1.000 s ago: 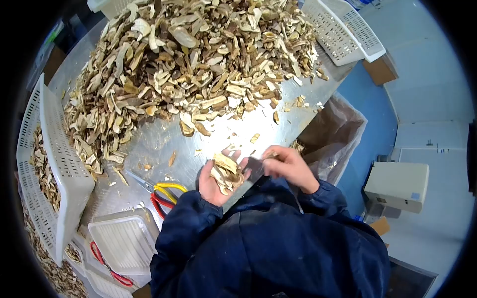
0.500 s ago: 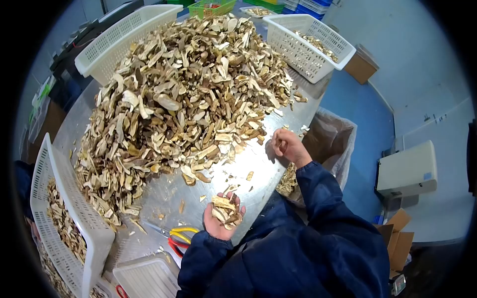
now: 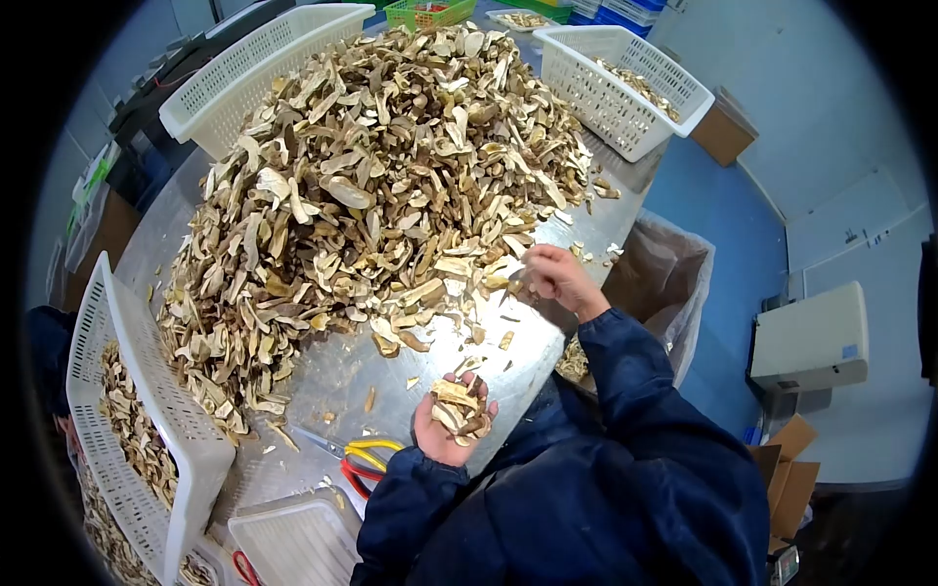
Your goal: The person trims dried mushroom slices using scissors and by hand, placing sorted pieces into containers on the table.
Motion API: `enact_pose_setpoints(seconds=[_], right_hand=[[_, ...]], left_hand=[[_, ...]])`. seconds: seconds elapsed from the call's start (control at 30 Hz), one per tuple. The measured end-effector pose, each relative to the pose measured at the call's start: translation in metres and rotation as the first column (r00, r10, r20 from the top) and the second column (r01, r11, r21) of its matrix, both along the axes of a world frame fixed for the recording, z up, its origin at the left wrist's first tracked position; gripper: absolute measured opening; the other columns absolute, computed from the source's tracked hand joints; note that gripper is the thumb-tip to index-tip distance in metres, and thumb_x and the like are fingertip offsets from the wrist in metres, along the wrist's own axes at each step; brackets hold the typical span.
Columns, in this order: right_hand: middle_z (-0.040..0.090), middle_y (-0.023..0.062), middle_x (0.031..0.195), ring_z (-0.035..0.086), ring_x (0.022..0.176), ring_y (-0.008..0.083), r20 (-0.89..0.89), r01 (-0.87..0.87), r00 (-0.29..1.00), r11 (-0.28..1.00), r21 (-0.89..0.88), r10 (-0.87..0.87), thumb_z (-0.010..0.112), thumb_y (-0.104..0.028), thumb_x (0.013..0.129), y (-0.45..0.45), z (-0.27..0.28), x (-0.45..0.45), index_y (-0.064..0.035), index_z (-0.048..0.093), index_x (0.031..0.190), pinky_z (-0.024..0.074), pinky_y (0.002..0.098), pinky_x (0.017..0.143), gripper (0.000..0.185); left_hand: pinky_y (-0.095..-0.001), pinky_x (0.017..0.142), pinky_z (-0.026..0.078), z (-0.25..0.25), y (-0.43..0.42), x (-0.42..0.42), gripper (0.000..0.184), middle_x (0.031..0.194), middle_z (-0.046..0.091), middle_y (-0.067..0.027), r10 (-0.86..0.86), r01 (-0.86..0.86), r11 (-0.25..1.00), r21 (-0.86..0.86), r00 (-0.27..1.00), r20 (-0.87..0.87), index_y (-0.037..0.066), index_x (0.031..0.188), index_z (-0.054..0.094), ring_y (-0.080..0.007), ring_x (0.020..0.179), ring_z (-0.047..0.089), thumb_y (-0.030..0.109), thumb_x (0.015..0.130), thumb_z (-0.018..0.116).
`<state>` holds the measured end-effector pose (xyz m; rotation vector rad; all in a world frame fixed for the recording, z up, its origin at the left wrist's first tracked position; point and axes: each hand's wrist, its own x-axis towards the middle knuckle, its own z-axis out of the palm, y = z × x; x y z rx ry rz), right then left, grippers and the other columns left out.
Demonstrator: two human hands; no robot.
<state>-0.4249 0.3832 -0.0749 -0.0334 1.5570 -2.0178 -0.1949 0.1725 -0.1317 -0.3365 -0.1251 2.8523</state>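
A big heap of dried mushroom slices [image 3: 391, 186], cream and brown, covers much of the metal table [image 3: 342, 391]. My left hand [image 3: 445, 439], palm up near the table's front edge, cups a small bunch of mushroom slices [image 3: 461, 408], its fingers curled round them. At the heap's right front edge, my right hand [image 3: 565, 281] has its fingers bent together beside some slices. Its fingertips are blurred, so whatever they pinch is unclear. Scissors [image 3: 363, 461] with red and yellow handles lie left of my left hand.
White perforated baskets with slices stand at the left [image 3: 147, 410] and back right [image 3: 625, 88]; another basket [image 3: 259, 73] is at the back left. A lined bin [image 3: 669, 283] sits beyond the table's right edge. A clear-lidded tray [image 3: 298, 537] lies at the front.
My right hand has moved left to the edge of the heap, its fingers turned toward the slices. My left hand still holds its bunch. The whole view has shifted slightly.
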Motion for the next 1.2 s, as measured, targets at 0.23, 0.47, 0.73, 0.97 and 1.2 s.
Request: enact_pose_setpoints(seconds=[0.23, 0.47, 0.73, 0.97, 1.2], right_hand=[[0.06, 0.0023, 0.073, 0.052, 0.049, 0.0083, -0.033, -0.001, 0.999, 0.995, 0.105, 0.005, 0.06, -0.012, 0.086, -0.011, 0.004, -0.025, -0.0055, 0.058, 0.098, 0.0332, 0.0202, 0.039, 0.013], [0.063, 0.0145, 0.086, 0.062, 0.08, 0.034, -0.477, 0.423, 0.425, 0.297, 0.856, 0.769, 0.062, -0.017, 0.076, -0.061, 0.004, -0.017, -0.0052, 0.063, 0.093, 0.0495, 0.0426, 0.069, 0.021], [0.059, 0.0026, 0.07, 0.055, 0.057, 0.0118, 0.118, 0.148, 0.986, 0.943, -0.297, -0.118, 0.063, -0.016, 0.085, -0.022, 0.0, -0.022, -0.0064, 0.061, 0.093, 0.0385, 0.0212, 0.045, 0.012], [0.056, -0.0007, 0.061, 0.056, 0.056, 0.0092, -0.075, -0.169, 0.971, 0.873, 0.458, 0.227, 0.061, -0.015, 0.085, -0.05, 0.027, 0.013, -0.0082, 0.06, 0.081, 0.0399, 0.021, 0.046, 0.007], [0.062, 0.0124, 0.076, 0.061, 0.071, 0.0348, -0.557, 0.398, 0.567, 0.389, 0.831, 0.608, 0.063, -0.022, 0.078, -0.084, 0.001, 0.054, -0.0032, 0.062, 0.078, 0.0489, 0.0427, 0.063, 0.019]], left_hand=[[-0.053, 0.096, 0.039, 0.003, 0.0, -0.001, 0.035, 0.123, 0.055, -0.0059, 0.0, 0.0, 1.0, -0.015, 1.0, 0.014, 0.019, 0.116, 0.056, -0.0277, 0.116, 0.051, 0.042, 0.091, 0.047], [-0.0533, 0.095, 0.04, 0.006, -0.001, -0.002, 0.034, 0.123, 0.055, -0.0058, -0.011, 0.013, 0.999, -0.037, 0.999, 0.05, 0.02, 0.115, 0.056, -0.0281, 0.115, 0.051, 0.042, 0.091, 0.046], [-0.0545, 0.099, 0.037, -0.002, -0.001, -0.001, 0.039, 0.127, 0.054, -0.009, 0.008, -0.004, 0.997, 0.077, 0.999, -0.047, 0.016, 0.123, 0.052, -0.0307, 0.119, 0.048, 0.039, 0.093, 0.043], [-0.053, 0.098, 0.037, -0.001, 0.0, -0.001, 0.038, 0.128, 0.052, -0.007, 0.0, -0.001, 1.0, -0.01, 0.999, -0.053, 0.018, 0.12, 0.053, -0.0284, 0.119, 0.048, 0.042, 0.091, 0.047], [-0.0547, 0.1, 0.035, -0.005, 0.0, -0.001, 0.042, 0.129, 0.052, -0.0092, 0.014, -0.006, 0.995, 0.102, 0.997, -0.074, 0.014, 0.127, 0.049, -0.0314, 0.121, 0.046, 0.038, 0.092, 0.045]])
